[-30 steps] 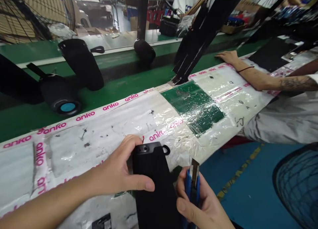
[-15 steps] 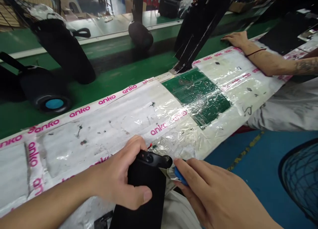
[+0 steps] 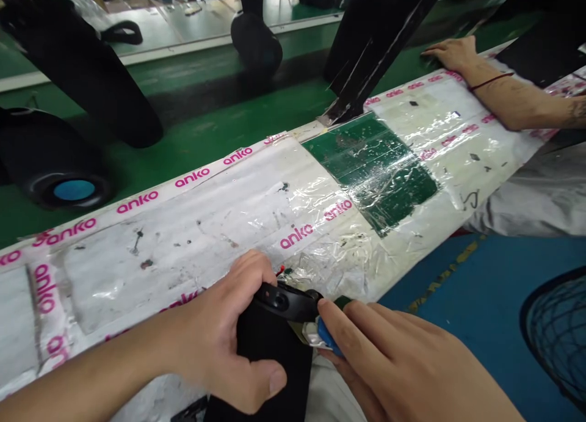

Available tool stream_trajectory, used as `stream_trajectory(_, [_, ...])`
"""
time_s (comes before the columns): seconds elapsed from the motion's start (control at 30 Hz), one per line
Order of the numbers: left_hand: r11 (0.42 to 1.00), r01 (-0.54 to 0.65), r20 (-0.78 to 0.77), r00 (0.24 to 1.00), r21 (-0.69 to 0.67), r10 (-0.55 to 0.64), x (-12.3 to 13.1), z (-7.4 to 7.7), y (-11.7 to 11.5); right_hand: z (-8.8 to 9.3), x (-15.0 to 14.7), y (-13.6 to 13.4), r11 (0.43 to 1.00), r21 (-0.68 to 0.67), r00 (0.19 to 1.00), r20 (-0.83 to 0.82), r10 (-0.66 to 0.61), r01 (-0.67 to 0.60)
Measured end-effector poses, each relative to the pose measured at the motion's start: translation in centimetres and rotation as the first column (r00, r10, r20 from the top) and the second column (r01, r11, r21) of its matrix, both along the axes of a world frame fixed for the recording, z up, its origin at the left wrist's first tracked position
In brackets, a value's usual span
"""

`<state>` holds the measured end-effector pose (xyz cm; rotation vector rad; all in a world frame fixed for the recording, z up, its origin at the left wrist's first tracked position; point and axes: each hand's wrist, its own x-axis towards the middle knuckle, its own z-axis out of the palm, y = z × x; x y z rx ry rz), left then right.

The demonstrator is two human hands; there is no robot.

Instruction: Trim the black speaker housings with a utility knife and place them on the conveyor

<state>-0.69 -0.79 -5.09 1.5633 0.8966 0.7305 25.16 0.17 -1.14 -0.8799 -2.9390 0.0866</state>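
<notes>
So my left hand (image 3: 224, 342) is wrapped around the black speaker (image 3: 270, 349) at the worktop (image 3: 183, 226) edge, right hand (image 3: 394, 361) gripping a blue knife (image 3: 327, 338) against its top.

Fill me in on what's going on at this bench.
A person's left hand grips a black cylindrical speaker at the near edge of the white plastic-covered bench. The right hand holds a blue-handled utility knife with its blade at the speaker's top end. Further along, a co-worker's hand rests flat on the bench.
</notes>
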Motion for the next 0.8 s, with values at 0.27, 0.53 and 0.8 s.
stream_trajectory(0.27, [0.999,0.009,0.011,1.0,-0.051,-0.009,0.2,0.3,-0.1,0.5,0.3,-0.3,0.999,-0.031,0.998,0.066,-0.021,0.023])
stream_trajectory(0.53, [0.989,0.015,-0.098,0.995,-0.147,-0.03,0.7,2.0,0.2,1.0,-0.2,0.1,0.997,-0.037,0.991,0.121,-0.062,0.066])
stream_trajectory(0.8, [0.992,0.033,-0.182,0.982,-0.124,-0.056,0.5,2.0,0.2,4.0,-2.1,1.9,0.986,-0.165,0.988,0.152,0.022,0.004])
